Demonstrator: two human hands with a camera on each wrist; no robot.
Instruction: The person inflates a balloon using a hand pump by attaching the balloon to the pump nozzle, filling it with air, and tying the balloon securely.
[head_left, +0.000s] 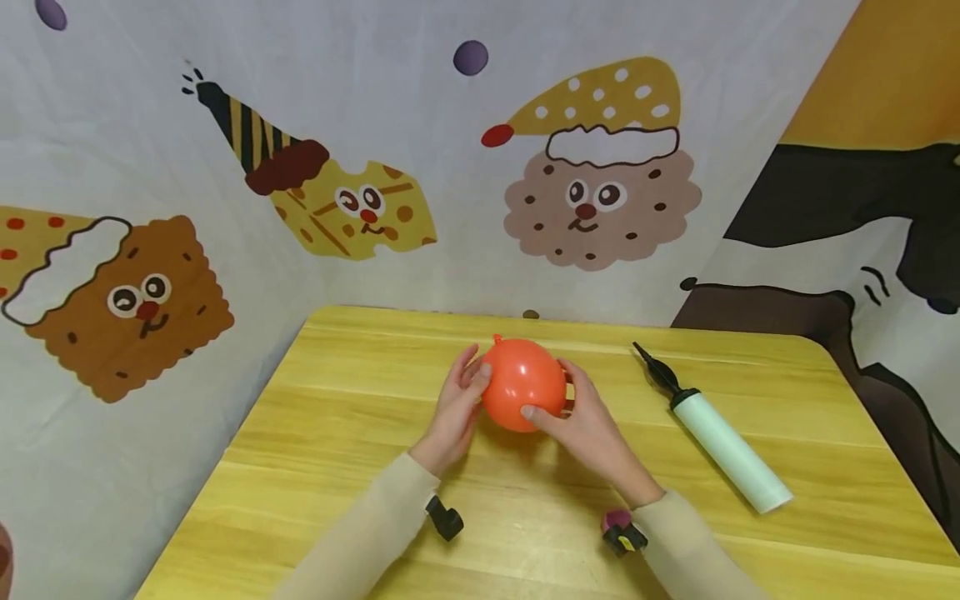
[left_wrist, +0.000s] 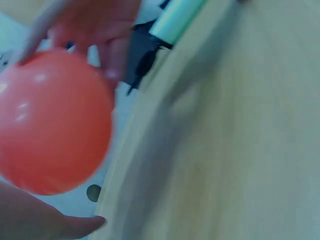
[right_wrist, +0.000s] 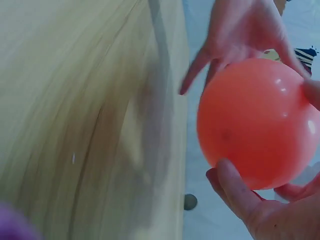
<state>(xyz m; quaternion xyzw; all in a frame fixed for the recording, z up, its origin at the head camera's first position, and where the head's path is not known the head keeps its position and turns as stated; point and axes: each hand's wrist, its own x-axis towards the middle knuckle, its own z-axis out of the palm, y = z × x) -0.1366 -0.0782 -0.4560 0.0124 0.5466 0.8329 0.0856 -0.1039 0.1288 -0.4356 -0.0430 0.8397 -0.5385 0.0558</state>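
Note:
A round, inflated orange-red balloon [head_left: 523, 385] is between the two hands above the table, its small neck pointing away at the top left. My right hand [head_left: 596, 433] grips it from the right, thumb on the near side and fingers curled behind; the right wrist view shows these fingers [right_wrist: 235, 187] against the balloon [right_wrist: 257, 122]. On the other side, my left hand [head_left: 453, 404] has its thumb touching the balloon. Its fingers are fairly straight and spread, as the right wrist view of the left hand [right_wrist: 245, 35] shows.
A hand pump [head_left: 731, 450] with a pale green barrel and black nozzle lies on the right of the yellow wood-grain table [head_left: 337, 400]. Behind the table hangs a white cloth [head_left: 465, 167] printed with cartoon biscuits and cheese. Each wrist wears a small black device [head_left: 446, 518].

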